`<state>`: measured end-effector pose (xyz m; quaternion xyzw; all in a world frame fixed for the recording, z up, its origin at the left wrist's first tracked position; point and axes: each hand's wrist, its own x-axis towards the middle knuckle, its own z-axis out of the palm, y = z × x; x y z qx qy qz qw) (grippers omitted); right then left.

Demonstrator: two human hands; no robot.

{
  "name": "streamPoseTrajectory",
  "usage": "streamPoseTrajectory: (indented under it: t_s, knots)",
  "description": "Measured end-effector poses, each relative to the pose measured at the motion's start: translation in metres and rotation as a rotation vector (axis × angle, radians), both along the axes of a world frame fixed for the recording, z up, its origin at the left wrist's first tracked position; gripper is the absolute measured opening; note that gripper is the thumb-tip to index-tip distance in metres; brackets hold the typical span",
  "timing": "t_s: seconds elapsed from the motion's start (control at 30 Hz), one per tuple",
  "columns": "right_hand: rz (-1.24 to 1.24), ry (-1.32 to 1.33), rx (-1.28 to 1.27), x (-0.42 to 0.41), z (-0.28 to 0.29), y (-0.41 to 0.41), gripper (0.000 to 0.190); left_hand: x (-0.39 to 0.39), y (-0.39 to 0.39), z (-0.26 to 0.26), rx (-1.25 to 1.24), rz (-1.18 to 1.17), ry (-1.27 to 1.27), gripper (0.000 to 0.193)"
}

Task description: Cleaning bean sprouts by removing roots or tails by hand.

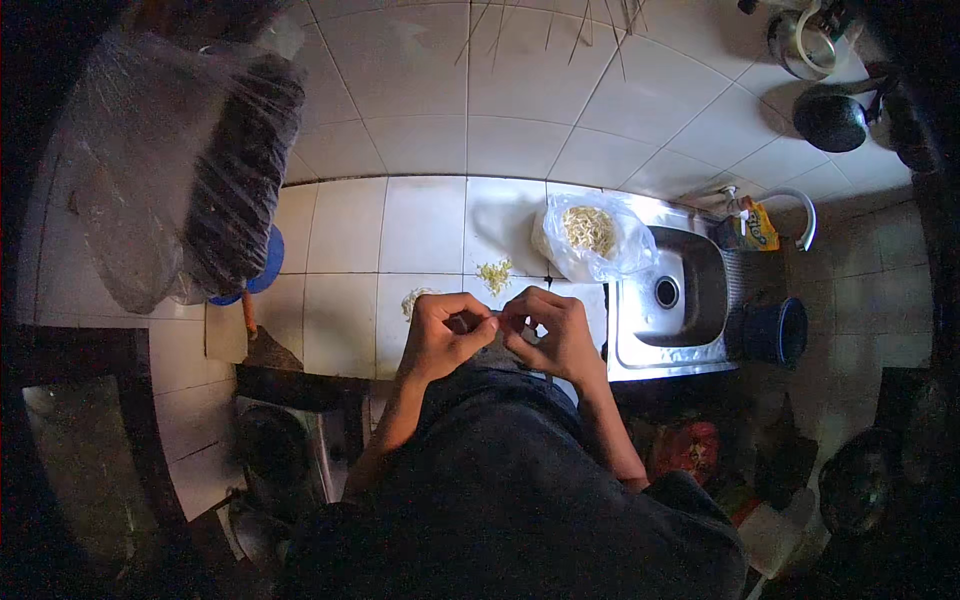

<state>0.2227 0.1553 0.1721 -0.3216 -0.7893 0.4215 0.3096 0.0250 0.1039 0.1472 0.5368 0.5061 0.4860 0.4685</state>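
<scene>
My left hand (448, 335) and my right hand (556, 330) meet at the fingertips above the front of the white tiled counter (341, 322). Thumb and index finger are pinched together on each. Whatever lies between the tips is too small to make out. Just beyond them sits a small heap of yellow-green bean sprout bits (494, 277). A pale heap of sprouts (415, 301) shows partly behind my left hand. Farther right, a clear plastic bag (636, 251) stands with its mouth spread, full of bean sprouts (589, 231).
Right of the bag is a steel sink (667, 315) with a white faucet (806, 217), a yellow pouch (759, 225) and a dark blue bucket (787, 334). A large plastic-wrapped bundle (232, 180) hangs at the left. Pans (831, 120) hang on the right wall.
</scene>
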Motion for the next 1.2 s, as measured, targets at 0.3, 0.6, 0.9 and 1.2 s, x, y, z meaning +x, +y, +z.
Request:
streamPoseTrajectory:
  t_s: [0.3, 0.6, 0.9, 1.2]
  knots:
    - [0.038, -0.033, 0.037, -0.005, -0.032, 0.008, 0.018, -0.012, -0.007, -0.016, -0.06, 0.03, -0.008, 0.008]
    - [-0.038, -0.309, -0.073, -0.001, -0.124, 0.057, 0.007, -0.061, -0.012, -0.114, -0.246, 0.173, 0.329, 0.014]
    - [-0.076, -0.47, 0.04, -0.015, -0.214, 0.08, 0.012, -0.094, -0.03, -0.23, -0.334, 0.147, 0.425, 0.015]
    - [-0.145, -0.458, -0.038, -0.008, -0.2, 0.077, 0.011, -0.096, -0.033, -0.243, -0.375, 0.268, 0.156, 0.015]
